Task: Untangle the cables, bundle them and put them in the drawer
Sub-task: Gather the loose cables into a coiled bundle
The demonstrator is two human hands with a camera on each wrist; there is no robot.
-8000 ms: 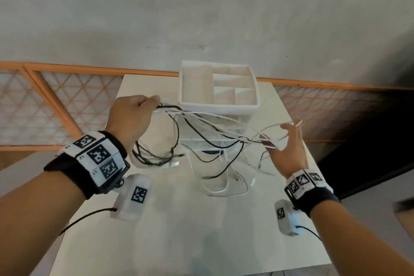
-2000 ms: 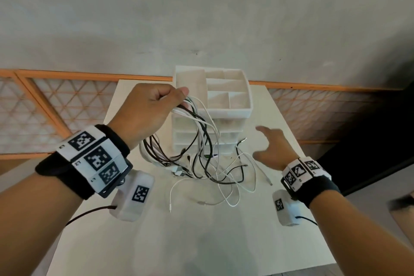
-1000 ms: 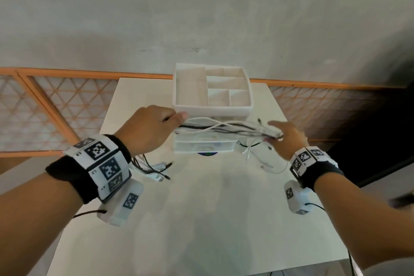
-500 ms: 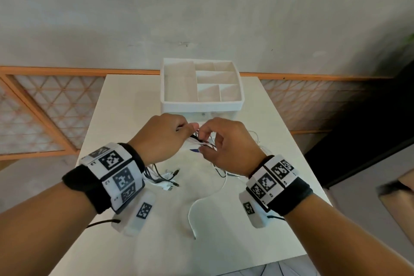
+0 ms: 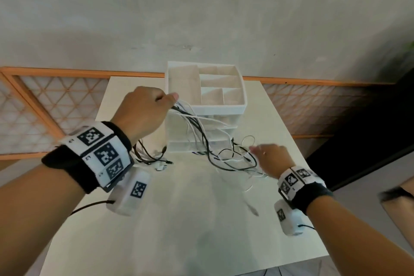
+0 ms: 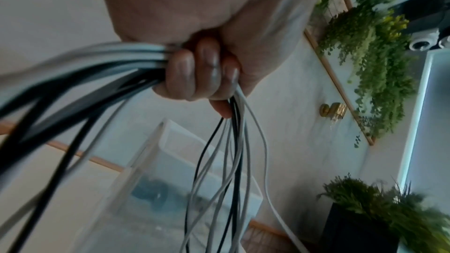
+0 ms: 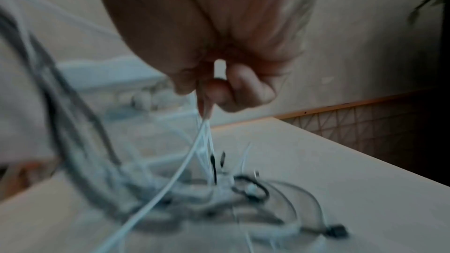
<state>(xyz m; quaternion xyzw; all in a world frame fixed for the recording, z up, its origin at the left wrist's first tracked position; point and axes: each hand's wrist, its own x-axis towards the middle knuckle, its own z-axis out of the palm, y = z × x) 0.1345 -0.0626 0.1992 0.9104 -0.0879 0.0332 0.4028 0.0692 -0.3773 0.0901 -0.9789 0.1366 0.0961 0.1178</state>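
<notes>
My left hand point(image 5: 145, 112) is raised in front of the white drawer unit point(image 5: 205, 105) and grips a bunch of black and white cables point(image 5: 197, 127); the left wrist view shows its fingers point(image 6: 197, 72) curled tight round the bunch point(image 6: 102, 68). The strands hang down to a loose tangle point(image 5: 233, 159) on the white table point(image 5: 190, 219). Lower, at the tangle's right side, my right hand point(image 5: 268, 159) pinches thin white cables point(image 7: 204, 128) between thumb and fingers point(image 7: 233, 88). More cable ends point(image 5: 152, 157) trail under my left wrist.
The drawer unit carries an open tray with compartments point(image 5: 221, 87) on top and stands at the table's far edge by a grey wall. Behind the table runs an orange-framed lattice rail point(image 5: 44, 101). A brown box point(image 5: 398, 208) sits off the table's right side.
Half a second ago both hands met at the bundle before the drawers. Now my left hand has risen with the bunch and my right has dropped right to the tangle.
</notes>
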